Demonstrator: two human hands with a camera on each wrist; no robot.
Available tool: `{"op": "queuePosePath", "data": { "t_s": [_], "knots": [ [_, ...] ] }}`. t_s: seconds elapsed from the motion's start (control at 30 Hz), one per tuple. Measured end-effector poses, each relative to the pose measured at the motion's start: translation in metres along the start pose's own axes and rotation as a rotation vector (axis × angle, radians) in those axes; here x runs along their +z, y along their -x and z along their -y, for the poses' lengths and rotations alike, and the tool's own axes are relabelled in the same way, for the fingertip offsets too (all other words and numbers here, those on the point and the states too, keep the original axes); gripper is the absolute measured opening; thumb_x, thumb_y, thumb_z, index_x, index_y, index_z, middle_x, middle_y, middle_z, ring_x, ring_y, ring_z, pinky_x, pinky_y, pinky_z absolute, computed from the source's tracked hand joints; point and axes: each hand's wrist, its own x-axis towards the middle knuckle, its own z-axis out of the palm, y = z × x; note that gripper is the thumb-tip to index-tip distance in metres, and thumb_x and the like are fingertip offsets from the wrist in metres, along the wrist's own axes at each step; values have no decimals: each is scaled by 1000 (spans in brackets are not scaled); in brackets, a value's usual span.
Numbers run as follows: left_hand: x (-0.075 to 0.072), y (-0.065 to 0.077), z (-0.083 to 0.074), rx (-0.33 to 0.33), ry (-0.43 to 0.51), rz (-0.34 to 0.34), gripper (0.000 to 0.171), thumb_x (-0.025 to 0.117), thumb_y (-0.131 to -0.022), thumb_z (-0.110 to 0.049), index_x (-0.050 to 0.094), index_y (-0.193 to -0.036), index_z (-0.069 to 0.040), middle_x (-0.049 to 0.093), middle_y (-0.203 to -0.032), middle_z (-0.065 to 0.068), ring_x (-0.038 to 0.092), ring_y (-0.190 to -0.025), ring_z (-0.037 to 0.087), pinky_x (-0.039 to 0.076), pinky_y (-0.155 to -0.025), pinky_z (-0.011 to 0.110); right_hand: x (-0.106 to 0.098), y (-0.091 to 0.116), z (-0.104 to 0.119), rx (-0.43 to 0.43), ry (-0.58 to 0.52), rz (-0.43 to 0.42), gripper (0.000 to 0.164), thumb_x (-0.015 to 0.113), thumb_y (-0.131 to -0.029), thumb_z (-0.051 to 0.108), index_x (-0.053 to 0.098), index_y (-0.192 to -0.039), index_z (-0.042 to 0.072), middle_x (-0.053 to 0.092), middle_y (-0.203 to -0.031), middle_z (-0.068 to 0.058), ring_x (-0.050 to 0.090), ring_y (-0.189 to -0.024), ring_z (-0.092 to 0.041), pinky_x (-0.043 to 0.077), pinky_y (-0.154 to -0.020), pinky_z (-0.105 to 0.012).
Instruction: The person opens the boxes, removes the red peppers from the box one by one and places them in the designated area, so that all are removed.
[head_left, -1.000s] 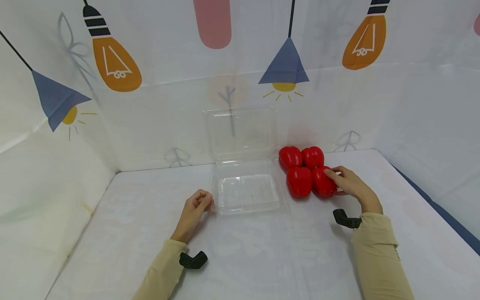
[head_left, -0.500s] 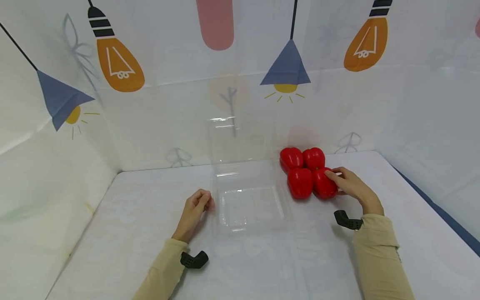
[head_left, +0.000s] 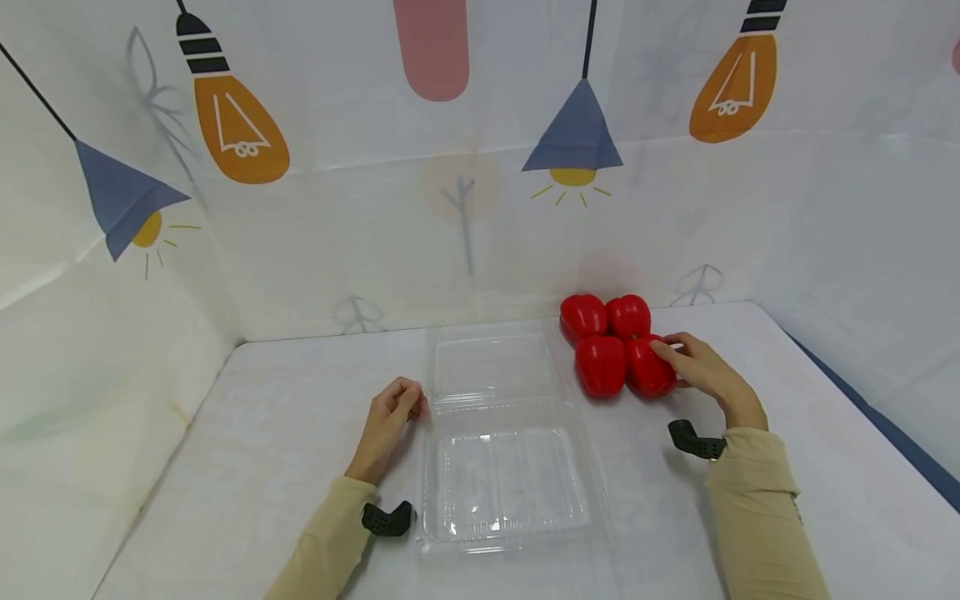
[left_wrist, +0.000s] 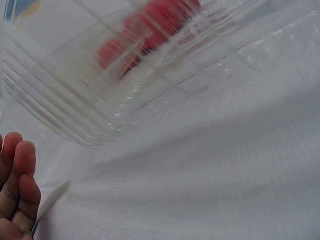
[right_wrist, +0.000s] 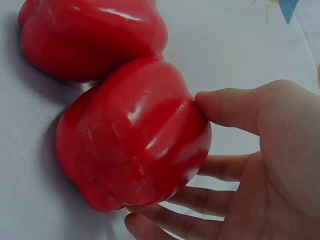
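My right hand (head_left: 701,369) holds a red bell pepper (right_wrist: 130,145) at its right side, thumb on one side and fingers behind the other. That pepper rests on the table against the other red bell peppers (head_left: 600,367). My left hand (head_left: 387,421) stays beside the left edge of a clear plastic clamshell container (head_left: 517,475), fingers loosely bent. In the left wrist view, its fingers (left_wrist: 24,160) lie together below the ribbed clear plastic, nothing visibly held; the thumb is hidden. Both halves of the container lie spread out, one behind the other.
A white cloth covers the table (head_left: 300,433). Behind it hangs a pale wall sheet (head_left: 337,250) printed with lamps and bulbs. A black wrist camera mount (head_left: 388,518) sits on the left sleeve and another (head_left: 696,440) on the right.
The clear container has shifted toward me, and its back half has come down from standing upright at the wall. Both hands and the peppers have stayed in place.
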Motion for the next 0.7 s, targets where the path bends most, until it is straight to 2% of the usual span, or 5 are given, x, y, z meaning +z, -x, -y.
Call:
{"op": "queuePosePath", "data": {
  "t_s": [0.17,0.33,0.47,0.6,0.7],
  "knots": [
    [2,2,-7,7,-3,1,24,49,-99,-16,54,-93,6,58,-76,9,55,-67,12,49,-65,23,-1,0,0,0,13,-13,77,33,-97,55,19,-144,-5,30,-140,-33,39,-121,-46,44,-96,-55],
    [3,5,-13,4,-31,1,21,49,-99,-12,54,-91,7,58,-77,18,55,-66,15,50,-66,25,1,-1,2,-29,12,-67,75,31,-96,56,22,-145,0,27,-144,-31,30,-129,-49,37,-98,-64],
    [1,0,1,6,-23,-21,21,49,-99,-13,56,-91,5,59,-74,13,56,-65,13,50,-64,25,0,0,6,-121,17,-151,67,34,-98,49,26,-145,1,31,-144,-29,29,-131,-48,34,-101,-64],
    [1,-2,4,38,-32,-31,22,50,-98,-16,55,-90,4,59,-71,4,56,-63,10,50,-63,24,-2,2,14,-246,24,-252,58,37,-100,41,33,-141,0,36,-141,-28,33,-130,-46,29,-105,-63],
    [-2,-4,5,69,-58,-21,24,52,-98,-18,55,-90,4,60,-73,6,57,-64,11,50,-64,23,-1,6,22,-271,40,-275,57,39,-99,42,35,-141,3,36,-142,-26,32,-130,-45,29,-104,-64]
  ]
}}
